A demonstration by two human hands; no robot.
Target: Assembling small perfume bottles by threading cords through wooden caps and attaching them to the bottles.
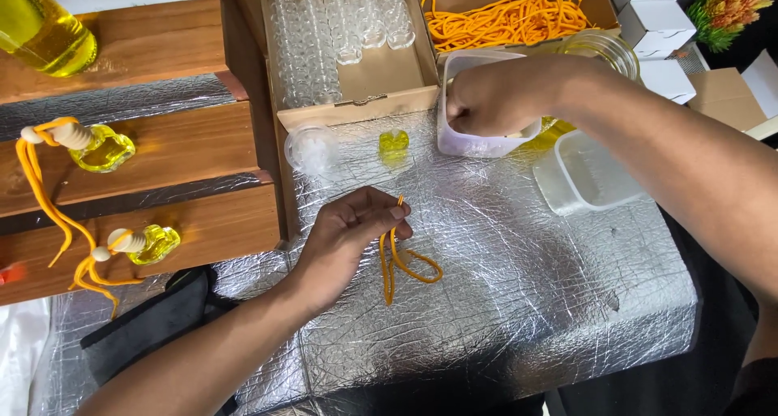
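a foil-covered bench [519, 302]. right hand [494, 100] reaches into a white tub [478, 144] beyond the small yellow bottle [394, 143]; its grip is hidden. nearer than the bottle, left hand [348, 238] pinches an orange cord [399, 258]; keeping the loop untangled seems wise.

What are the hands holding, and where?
Left hand pinches the orange cord at its top end; right hand is inside the tub, contents hidden.

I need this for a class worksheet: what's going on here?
A person works at a foil-covered table. The left hand pinches an orange cord that trails on the foil. The right hand reaches into a small white tub. A small bottle of yellow liquid stands between them.
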